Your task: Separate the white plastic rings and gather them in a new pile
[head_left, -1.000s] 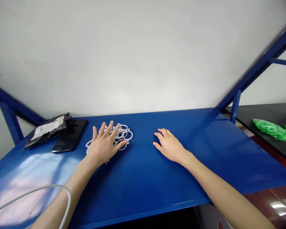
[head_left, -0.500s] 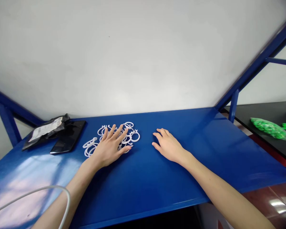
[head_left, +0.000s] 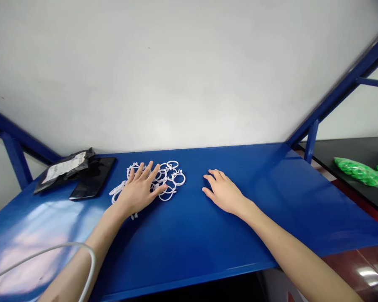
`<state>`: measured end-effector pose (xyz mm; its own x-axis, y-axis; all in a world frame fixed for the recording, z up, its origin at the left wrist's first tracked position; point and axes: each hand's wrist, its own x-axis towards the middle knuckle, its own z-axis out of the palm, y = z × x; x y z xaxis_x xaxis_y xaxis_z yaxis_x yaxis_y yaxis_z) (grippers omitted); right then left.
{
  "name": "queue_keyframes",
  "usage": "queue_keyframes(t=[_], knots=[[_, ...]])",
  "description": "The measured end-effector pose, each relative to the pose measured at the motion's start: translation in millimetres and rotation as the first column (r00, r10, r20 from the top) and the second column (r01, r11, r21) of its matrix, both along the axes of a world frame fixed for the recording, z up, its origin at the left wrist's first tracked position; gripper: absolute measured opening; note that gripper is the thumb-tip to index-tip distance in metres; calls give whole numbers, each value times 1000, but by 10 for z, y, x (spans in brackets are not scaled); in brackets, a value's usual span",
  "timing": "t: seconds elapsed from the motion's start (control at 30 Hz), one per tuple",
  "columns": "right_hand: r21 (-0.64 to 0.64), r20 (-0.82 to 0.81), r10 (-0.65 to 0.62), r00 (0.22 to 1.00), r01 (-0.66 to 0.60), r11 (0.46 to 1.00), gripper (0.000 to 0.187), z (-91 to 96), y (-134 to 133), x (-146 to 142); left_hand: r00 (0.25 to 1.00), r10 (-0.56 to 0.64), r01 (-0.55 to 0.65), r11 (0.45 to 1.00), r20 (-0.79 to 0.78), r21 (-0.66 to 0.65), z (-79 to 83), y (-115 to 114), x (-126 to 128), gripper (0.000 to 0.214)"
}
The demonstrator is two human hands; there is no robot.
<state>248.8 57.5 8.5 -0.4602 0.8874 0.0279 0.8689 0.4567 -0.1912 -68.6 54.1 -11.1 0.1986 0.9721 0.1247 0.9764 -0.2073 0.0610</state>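
Observation:
Several white plastic rings with small prongs lie in a loose, overlapping pile on the blue table. My left hand rests palm down over the left part of the pile, fingers spread, covering some of the rings. One small white end pokes out below the wrist side of that hand. To the right of the pile, my right hand lies low over the bare blue surface. Its fingers are a little bent and apart, with nothing in them.
At the back left, a black plastic parcel with a white label overlaps a flat, glossy black object. A white cable crosses my left forearm. Blue frame bars flank the table. On a black table at right sits a bag of green pieces.
My left hand has slid a little left across the pile, and the rings under it have shifted, showing more on its right side. My right hand stays nearly still.

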Motion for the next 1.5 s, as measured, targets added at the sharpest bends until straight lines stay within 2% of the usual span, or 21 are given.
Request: queue_keyframes(t=[0.2, 0.33, 0.5, 0.6, 0.7, 0.83, 0.93, 1.07, 1.17, 1.23, 1.3, 1.37, 1.43, 1.5], knots=[[46, -36, 45, 998, -43, 998, 47, 16, -19, -45, 998, -59, 58, 998, 36, 32, -19, 37, 25, 83], [132, -128, 209, 970, -192, 973, 46, -72, -49, -221, 998, -66, 64, 995, 21, 81, -37, 47, 32, 73], [178, -103, 421, 901, -400, 899, 51, -198, -46, -395, 999, -43, 34, 960, 27, 280, 3, 25, 99, 62], [212, -113, 412, 904, -383, 899, 41, -209, -37, -410, 997, -71, 49, 925, 43, 376, 49, 3, 135, 48], [234, -111, 385, 916, -352, 906, 23, -191, -36, -414, 983, -166, 118, 897, 77, 425, 97, -36, 181, 37], [268, -137, 387, 912, -342, 901, 13, -198, -35, -424, 924, -346, 250, 868, 162, 429, 147, -122, 332, 24], [299, -179, 385, 905, -323, 898, 7, -233, -30, -427, 878, -426, 312, 855, 218, 415, 148, -188, 478, 18], [384, -226, 399, 889, -295, 875, 6, -257, -18, -419, 860, -420, 287, 868, 292, 405, 123, -239, 567, 19], [492, -218, 448, 867, -299, 817, 9, -238, -23, -405, 834, -344, 199, 917, 431, 346, 148, -265, 570, 19], [549, -189, 487, 853, -319, 772, 12, -212, -41, -398, 784, -257, 147, 961, 566, 233, 186, -288, 576, 20], [574, -176, 523, 834, -344, 743, 15, -181, -72, -398, 680, -153, 160, 985, 717, 58, 221, -314, 588, 22], [574, -214, 557, 802, -358, 736, 16, -147, -113, -402, 537, -34, 232, 967, 843, -108, 240, -341, 595, 24], [574, -315, 575, 755, -330, 749, 12, -110, -156, -406, 411, 60, 297, 935, 910, -196, 247, -363, 592, 25], [568, -446, 548, 707, -250, 784, 10, -70, -194, -405, 349, 106, 311, 924, 931, -222, 254, -383, 590, 24]])
